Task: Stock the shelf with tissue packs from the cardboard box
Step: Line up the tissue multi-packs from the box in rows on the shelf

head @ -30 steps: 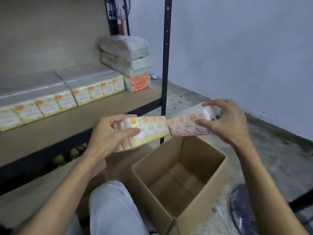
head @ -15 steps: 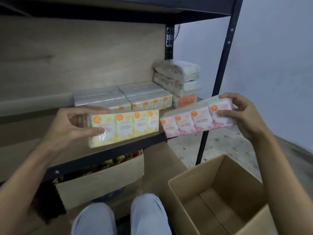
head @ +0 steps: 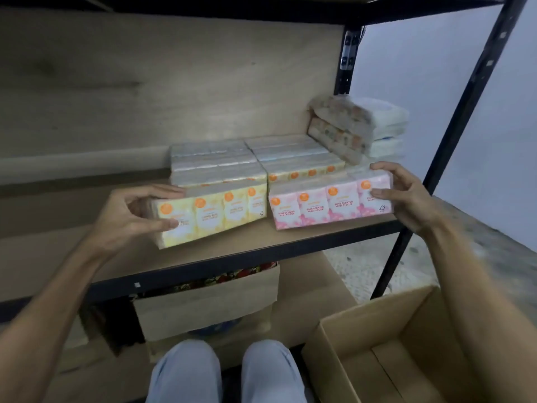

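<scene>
Yellow tissue pack (head: 215,215): left hand (head: 128,213) | pink tissue pack (head: 325,206): right hand (head: 406,199)

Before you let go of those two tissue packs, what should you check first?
1. Left hand grips the yellow pack: ok.
2. Right hand grips the pink pack: ok.
3. Both packs are above the shelf board, behind its front edge: ok.
4. Packs sit flat on the board: cannot tell.
5. Labels face the front: ok.
6. More packs left in the cardboard box: cannot tell, only part shows.
</scene>
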A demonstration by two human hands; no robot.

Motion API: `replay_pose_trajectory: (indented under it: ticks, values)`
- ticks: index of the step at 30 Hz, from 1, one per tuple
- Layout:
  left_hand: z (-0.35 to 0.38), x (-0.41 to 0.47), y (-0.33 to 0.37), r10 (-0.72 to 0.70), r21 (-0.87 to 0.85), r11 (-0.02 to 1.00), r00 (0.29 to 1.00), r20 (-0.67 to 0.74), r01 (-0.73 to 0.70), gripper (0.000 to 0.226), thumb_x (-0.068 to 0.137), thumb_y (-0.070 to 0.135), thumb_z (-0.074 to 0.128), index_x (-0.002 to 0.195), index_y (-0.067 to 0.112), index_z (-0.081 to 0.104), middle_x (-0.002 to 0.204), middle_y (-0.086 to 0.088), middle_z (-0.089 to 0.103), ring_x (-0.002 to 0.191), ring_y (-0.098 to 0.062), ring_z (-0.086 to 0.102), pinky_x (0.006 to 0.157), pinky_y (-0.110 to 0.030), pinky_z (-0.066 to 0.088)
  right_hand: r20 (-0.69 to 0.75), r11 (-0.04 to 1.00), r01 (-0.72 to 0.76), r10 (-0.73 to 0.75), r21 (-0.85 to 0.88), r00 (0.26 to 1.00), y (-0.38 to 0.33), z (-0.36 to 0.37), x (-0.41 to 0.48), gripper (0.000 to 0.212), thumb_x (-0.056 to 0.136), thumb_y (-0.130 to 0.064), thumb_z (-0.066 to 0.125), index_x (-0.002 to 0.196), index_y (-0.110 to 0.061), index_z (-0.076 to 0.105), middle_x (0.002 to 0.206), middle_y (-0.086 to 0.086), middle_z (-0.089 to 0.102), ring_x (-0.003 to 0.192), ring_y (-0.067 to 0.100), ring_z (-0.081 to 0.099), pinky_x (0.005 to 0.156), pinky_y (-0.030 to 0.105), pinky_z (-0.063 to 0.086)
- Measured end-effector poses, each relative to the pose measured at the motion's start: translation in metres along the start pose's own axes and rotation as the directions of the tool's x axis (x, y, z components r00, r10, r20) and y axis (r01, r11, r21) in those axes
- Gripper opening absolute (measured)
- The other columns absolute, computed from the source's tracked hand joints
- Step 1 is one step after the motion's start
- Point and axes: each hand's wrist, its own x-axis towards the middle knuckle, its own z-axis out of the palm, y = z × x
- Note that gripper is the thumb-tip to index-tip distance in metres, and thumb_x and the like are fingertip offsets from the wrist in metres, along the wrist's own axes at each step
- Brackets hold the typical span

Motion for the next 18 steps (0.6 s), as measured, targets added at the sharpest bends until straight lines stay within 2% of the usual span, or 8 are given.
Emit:
replay_pose_trajectory:
  ticks: [2, 4, 6, 8, 10, 13, 15, 18]
  values:
    - [-0.006, 0.005, -0.009, -0.041, 0.003, 0.999, 0.999, 0.026, 0.041, 0.056, 0.051, 0.004, 0.088, 0.104, 0.002, 0.070, 0.117, -0.005, 0.069, 0.117, -0.019, 0.061, 0.095, -0.023, 0.050, 0.028, 0.999, -0.030, 0.029, 0.030, 0.999, 0.010, 0.003, 0.011, 0.061, 0.058, -0.013, 0.086, 0.115, -0.018, 0.062, 0.126, 0.011, 0.053, 0.109, 0.025, 0.064, 0.074, 0.033, 0.058]
    - [-0.012, 0.008, -0.017, -0.071, 0.014, 0.997, 0.996, 0.060, 0.070, 0.057, 0.050, 0.015, 0.088, 0.105, 0.008, 0.071, 0.121, -0.001, 0.068, 0.118, -0.016, 0.060, 0.095, -0.022, 0.049, 0.020, 0.997, -0.058, 0.058, 0.042, 0.998, 0.020, 0.002, 0.020, 0.062, 0.063, -0.004, 0.077, 0.122, -0.013, 0.059, 0.122, 0.000, 0.061, 0.116, 0.026, 0.061, 0.083, 0.037, 0.058]
    - [-0.015, 0.008, -0.024, -0.097, 0.042, 0.995, 0.991, 0.093, 0.093, 0.053, 0.053, 0.010, 0.085, 0.104, 0.014, 0.072, 0.123, 0.001, 0.066, 0.121, -0.014, 0.058, 0.096, -0.022, 0.049, 0.024, 0.994, -0.110, 0.110, 0.016, 0.994, 0.029, -0.001, 0.025, 0.070, 0.059, -0.010, 0.083, 0.125, -0.013, 0.059, 0.124, -0.006, 0.064, 0.118, 0.026, 0.060, 0.086, 0.038, 0.056]
    - [-0.015, 0.006, -0.028, -0.115, 0.064, 0.992, 0.988, 0.107, 0.109, 0.052, 0.056, 0.000, 0.082, 0.103, 0.019, 0.072, 0.125, 0.003, 0.066, 0.124, -0.012, 0.055, 0.102, -0.027, 0.045, 0.032, 0.988, -0.154, 0.154, -0.012, 0.987, 0.036, -0.004, 0.027, 0.077, 0.053, -0.019, 0.089, 0.124, -0.017, 0.061, 0.131, 0.003, 0.060, 0.116, 0.025, 0.061, 0.082, 0.036, 0.057]
    - [-0.013, 0.004, -0.029, -0.110, 0.092, 0.991, 0.990, 0.093, 0.102, 0.051, 0.058, 0.000, 0.081, 0.103, 0.021, 0.072, 0.126, 0.006, 0.064, 0.127, -0.008, 0.051, 0.110, -0.030, 0.039, 0.009, 0.987, -0.161, 0.162, -0.005, 0.987, 0.040, -0.004, 0.028, 0.075, 0.056, -0.015, 0.083, 0.127, -0.016, 0.059, 0.132, 0.007, 0.060, 0.114, 0.024, 0.062, 0.079, 0.033, 0.057]
    - [-0.004, -0.002, -0.031, -0.098, 0.207, 0.974, 0.995, 0.006, 0.095, 0.054, 0.066, -0.012, 0.078, 0.108, 0.021, 0.071, 0.133, 0.010, 0.058, 0.136, -0.003, 0.039, 0.116, -0.032, 0.026, -0.023, 0.992, -0.127, 0.127, -0.025, 0.992, 0.041, 0.003, 0.027, 0.066, 0.064, -0.006, 0.076, 0.127, -0.017, 0.059, 0.128, 0.001, 0.063, 0.117, 0.022, 0.061, 0.086, 0.034, 0.056]
    - [0.004, -0.010, -0.033, -0.079, 0.243, 0.965, 0.992, -0.097, 0.101, 0.057, 0.068, -0.012, 0.077, 0.111, 0.023, 0.068, 0.139, 0.012, 0.052, 0.139, -0.003, 0.033, 0.117, -0.033, 0.023, -0.076, 0.985, -0.094, 0.084, -0.147, 0.994, 0.045, 0.006, 0.025, 0.055, 0.074, 0.001, 0.072, 0.122, -0.024, 0.063, 0.130, -0.004, 0.061, 0.121, 0.021, 0.057, 0.097, 0.039, 0.052]
    - [0.017, -0.022, -0.036, -0.081, 0.250, 0.959, 0.976, -0.204, 0.132, 0.061, 0.069, -0.002, 0.080, 0.112, 0.037, 0.063, 0.145, 0.013, 0.043, 0.142, -0.001, 0.025, 0.117, -0.032, 0.019, -0.178, 0.944, -0.079, 0.022, -0.320, 0.984, 0.048, 0.017, 0.024, 0.052, 0.074, -0.011, 0.078, 0.117, -0.039, 0.065, 0.139, -0.015, 0.049, 0.126, 0.010, 0.049, 0.105, 0.042, 0.045]
